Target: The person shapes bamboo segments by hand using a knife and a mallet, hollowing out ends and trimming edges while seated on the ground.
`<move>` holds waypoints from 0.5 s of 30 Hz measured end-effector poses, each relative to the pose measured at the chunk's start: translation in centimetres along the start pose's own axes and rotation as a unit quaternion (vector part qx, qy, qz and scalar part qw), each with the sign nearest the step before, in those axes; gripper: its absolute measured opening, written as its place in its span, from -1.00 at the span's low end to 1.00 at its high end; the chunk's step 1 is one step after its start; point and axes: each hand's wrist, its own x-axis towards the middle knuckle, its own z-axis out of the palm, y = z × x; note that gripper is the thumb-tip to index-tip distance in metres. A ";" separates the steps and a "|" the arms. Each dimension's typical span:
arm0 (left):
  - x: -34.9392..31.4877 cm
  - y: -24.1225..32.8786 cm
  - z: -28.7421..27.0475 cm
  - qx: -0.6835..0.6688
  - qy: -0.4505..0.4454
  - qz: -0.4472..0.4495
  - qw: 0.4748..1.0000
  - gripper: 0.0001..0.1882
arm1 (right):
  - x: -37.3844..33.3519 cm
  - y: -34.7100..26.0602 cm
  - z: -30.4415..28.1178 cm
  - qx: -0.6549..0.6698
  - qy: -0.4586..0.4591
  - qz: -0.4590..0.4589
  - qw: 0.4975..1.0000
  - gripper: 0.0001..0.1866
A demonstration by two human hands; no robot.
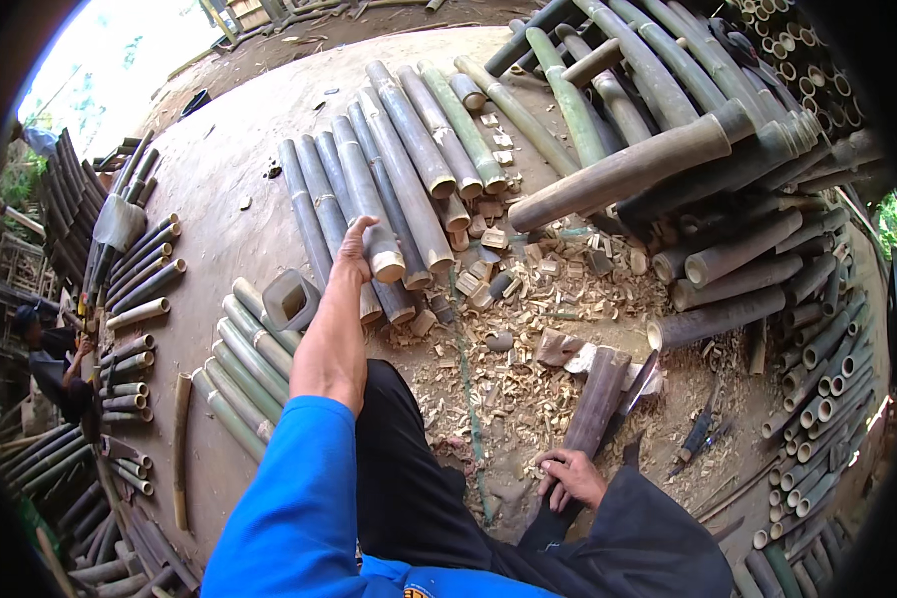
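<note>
My left hand [353, 253] reaches out to a row of grey-green bamboo poles, fingers curled against the near end of one bamboo pole [361, 189]. That pole lies on top of others, its pale cut end facing me. Low on the right, my right hand [572, 476] is closed at the lower end of a long-bladed knife [636, 387]; its handle is hidden by the fingers. The blade points away from me, along the right side of a short dark bamboo piece [600, 394]. This piece slants up from beside my right hand.
Wood chips [528, 389] cover the ground before me. A clear plastic container [290, 300] stands beside green bamboo lengths [249, 349] on the left. Bamboo stacks [738, 249] rise at the right. A second knife [698, 434] lies right of my hand. Another person [60, 369] is far left.
</note>
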 end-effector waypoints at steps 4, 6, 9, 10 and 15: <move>0.6 2.8 -1.3 0.192 0.113 0.045 0.974 -0.51 | 0.0 -1.1 0.7 -0.008 -0.018 -0.009 1.000 -0.57; 0.3 1.9 0.0 0.166 0.112 0.058 0.978 -0.63 | 0.0 -0.6 0.2 -0.009 -0.015 -0.011 1.000 -0.58; -0.9 2.0 1.1 0.165 0.141 0.205 0.955 -0.71 | 0.0 -0.1 0.1 -0.006 -0.004 -0.005 1.000 -0.59; -1.2 2.7 1.4 0.159 0.146 0.228 0.950 -0.63 | -0.1 0.0 0.1 -0.004 0.000 -0.002 1.000 -0.59; -1.4 3.9 2.1 0.232 0.257 0.226 0.911 -0.43 | -0.3 -0.4 0.6 0.001 0.023 -0.007 1.000 -0.65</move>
